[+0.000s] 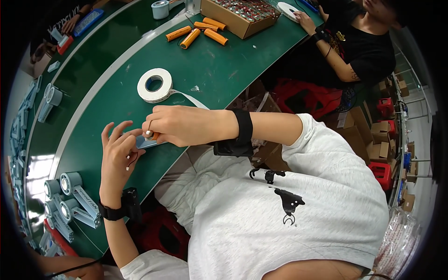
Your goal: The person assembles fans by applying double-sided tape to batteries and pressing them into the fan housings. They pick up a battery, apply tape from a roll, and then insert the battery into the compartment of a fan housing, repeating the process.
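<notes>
My left hand (119, 151) pinches one end of a light blue plastic casing (148, 143) with thumb and forefinger, its other fingers raised. Over the casing, my right hand (175, 125) has its fingers closed on an orange cylindrical battery (155, 136), mostly covered by those fingers. A small white connector shows at the right fingertips. Thin dark wires with a tiny white plug (128, 168) hang by the left palm. Just beyond my hands lies a roll of white tape (155, 86), its loose strip running behind my right wrist.
Several orange batteries (217, 37) lie at the far side, beside a cardboard box (242, 21) of wired parts. Light blue handheld fan bodies (77, 200) stand at the left on the green table (205, 70). A co-worker's hand (305, 22) touches a white roll at the upper right.
</notes>
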The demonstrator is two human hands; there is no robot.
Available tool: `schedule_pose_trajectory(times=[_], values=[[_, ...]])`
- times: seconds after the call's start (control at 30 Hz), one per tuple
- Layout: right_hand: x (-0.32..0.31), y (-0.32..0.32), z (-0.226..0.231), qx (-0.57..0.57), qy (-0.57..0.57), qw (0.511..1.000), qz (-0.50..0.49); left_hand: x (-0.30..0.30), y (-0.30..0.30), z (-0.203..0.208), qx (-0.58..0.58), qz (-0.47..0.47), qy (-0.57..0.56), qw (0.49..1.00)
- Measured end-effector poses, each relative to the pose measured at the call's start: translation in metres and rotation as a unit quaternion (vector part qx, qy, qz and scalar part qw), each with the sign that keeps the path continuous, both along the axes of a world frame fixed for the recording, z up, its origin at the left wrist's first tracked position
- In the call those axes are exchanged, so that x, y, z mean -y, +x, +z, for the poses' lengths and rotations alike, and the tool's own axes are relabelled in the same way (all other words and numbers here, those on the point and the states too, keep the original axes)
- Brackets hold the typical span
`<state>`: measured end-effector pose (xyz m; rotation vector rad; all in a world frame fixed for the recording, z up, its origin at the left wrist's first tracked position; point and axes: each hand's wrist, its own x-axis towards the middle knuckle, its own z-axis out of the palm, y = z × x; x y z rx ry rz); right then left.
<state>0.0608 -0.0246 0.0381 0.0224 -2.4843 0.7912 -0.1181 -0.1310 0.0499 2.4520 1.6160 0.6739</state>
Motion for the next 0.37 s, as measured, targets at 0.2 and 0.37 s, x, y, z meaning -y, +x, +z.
schedule_pose_trajectory(times=[0.2, 0.37], values=[[0.001, -0.011, 0.014, 0.168, 0.016, 0.986, -0.012, 0.005, 0.004, 0.000, 0.017, 0.048, 0.043, 0.998], [0.005, -0.009, -0.001, 0.077, 0.064, 0.995, 0.004, 0.011, 0.001, -0.009, 0.070, 0.081, -0.049, 0.993]])
